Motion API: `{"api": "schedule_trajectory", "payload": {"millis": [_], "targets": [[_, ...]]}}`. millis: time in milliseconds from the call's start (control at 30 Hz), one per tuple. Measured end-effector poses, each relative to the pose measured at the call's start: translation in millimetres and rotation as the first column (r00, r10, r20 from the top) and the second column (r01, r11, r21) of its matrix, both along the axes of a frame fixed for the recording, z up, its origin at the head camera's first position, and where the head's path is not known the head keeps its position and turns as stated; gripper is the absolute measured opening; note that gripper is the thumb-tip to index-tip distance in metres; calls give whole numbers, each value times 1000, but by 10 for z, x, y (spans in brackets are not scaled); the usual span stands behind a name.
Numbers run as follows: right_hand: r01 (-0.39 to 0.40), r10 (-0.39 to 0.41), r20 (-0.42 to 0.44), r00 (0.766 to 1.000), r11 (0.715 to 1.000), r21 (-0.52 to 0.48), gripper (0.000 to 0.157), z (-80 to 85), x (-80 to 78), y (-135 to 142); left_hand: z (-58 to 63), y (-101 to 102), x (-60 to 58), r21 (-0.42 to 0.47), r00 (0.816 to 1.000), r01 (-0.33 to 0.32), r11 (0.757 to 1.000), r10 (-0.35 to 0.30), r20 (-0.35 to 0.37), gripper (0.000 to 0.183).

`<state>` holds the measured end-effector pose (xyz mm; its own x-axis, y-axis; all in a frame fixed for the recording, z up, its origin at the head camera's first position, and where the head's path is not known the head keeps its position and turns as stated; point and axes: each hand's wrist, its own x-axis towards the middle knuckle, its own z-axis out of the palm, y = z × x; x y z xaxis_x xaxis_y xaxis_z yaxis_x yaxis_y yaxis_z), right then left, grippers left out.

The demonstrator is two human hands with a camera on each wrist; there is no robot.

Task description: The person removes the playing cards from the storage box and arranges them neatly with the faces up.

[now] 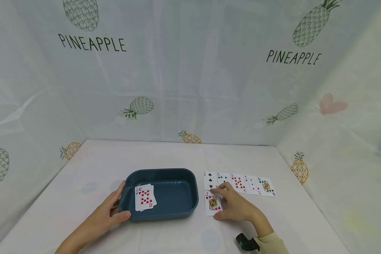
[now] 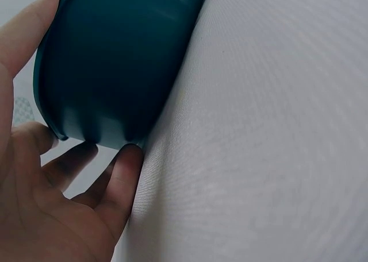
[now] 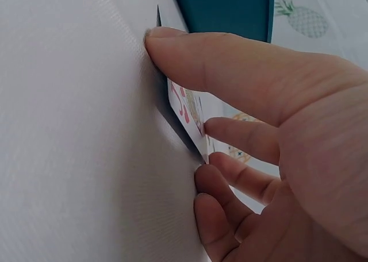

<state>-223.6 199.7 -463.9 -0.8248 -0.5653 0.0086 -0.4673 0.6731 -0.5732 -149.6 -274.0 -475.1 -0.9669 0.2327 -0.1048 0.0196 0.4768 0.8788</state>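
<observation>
My left hand holds the left end of a dark blue rectangular tray, thumb at the near corner and fingers against the end wall. In the left wrist view, bent fingertips touch the tray's wall. A small stack of playing cards lies inside at the left, the ten of hearts on top. Right of the tray, my right hand pinches a jack of hearts playing card between thumb and fingers at its near and far edges. The right wrist view shows this card edge-on, close to the table.
Directly beyond the jack, a row of several face-up cards runs to the right, from a three of clubs to a queen. A white cloth covers the table. Pineapple-printed sheeting hangs behind and at both sides.
</observation>
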Motion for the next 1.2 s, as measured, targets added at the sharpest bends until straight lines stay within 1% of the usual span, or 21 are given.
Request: {"api": "schedule_trajectory", "payload": {"millis": [200, 400, 567, 733, 867, 933, 1033, 1133, 1200], "targets": [[1, -1, 11, 1000, 1000, -5, 79, -25, -18, 3, 7, 6, -7, -10, 1000, -10, 1000, 10, 7, 100], [0, 1, 23, 1000, 1000, -20, 76, -22, -25, -2, 6, 3, -5, 1, 1000, -12, 1000, 12, 13, 100], [-16, 17, 23, 1000, 999, -32, 72, -24, -20, -21, -6, -2, -8, -1, 1000, -12, 1000, 12, 1, 101], [-28, 29, 17, 999, 999, -41, 72, -10, -7, -30, -13, -9, -3, -12, 1000, -8, 1000, 8, -13, 100], [0, -1, -2, 1000, 999, -38, 70, 26, 6, -48, 6, 4, -10, -27, 1000, -13, 1000, 13, -1, 100], [25, -27, -25, 999, 998, -63, 67, 66, 10, -83, 15, 10, -15, -31, 1000, -13, 999, 13, 6, 100], [34, -45, -77, 996, 989, -146, 61, 186, 7, -214, 18, 10, -17, -35, 1000, -13, 999, 13, 3, 101], [12, -38, -117, 992, 975, -222, 58, 356, 9, -455, 10, 2, -16, -31, 1000, -13, 999, 13, -1, 101], [-15, -16, -126, 992, 970, -243, 58, 445, 16, -663, 3, -1, -15, -26, 1000, -14, 1000, 14, -3, 101]]}}
